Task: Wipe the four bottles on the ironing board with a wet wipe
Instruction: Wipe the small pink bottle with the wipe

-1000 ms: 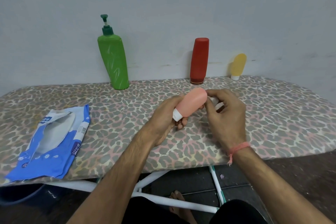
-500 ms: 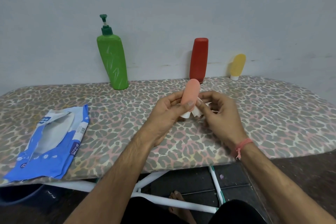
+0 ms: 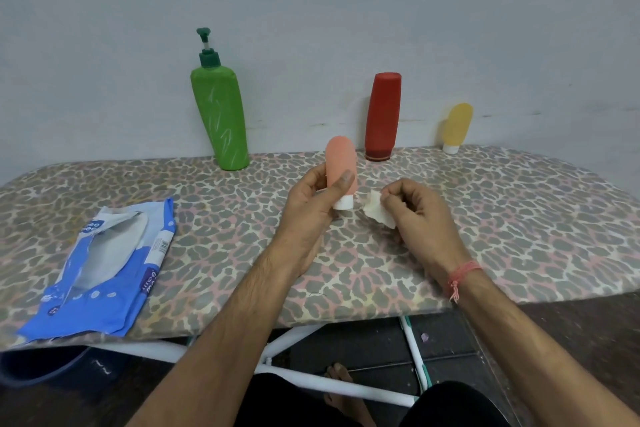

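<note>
The pink bottle (image 3: 341,166) stands cap down in the middle of the ironing board (image 3: 519,218), held by the left hand (image 3: 313,208). The right hand (image 3: 420,215), at its 3 o'clock, pinches the wet wipe (image 3: 377,211). At 12 o'clock, by the wall, stand the green bottle (image 3: 220,114), red bottle (image 3: 382,116) and yellow bottle (image 3: 456,126).

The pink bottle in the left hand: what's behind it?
Behind the pink bottle lie the leopard-print ironing board and the grey wall, with the red bottle just to its right. The left hand covers its lower side.
</note>
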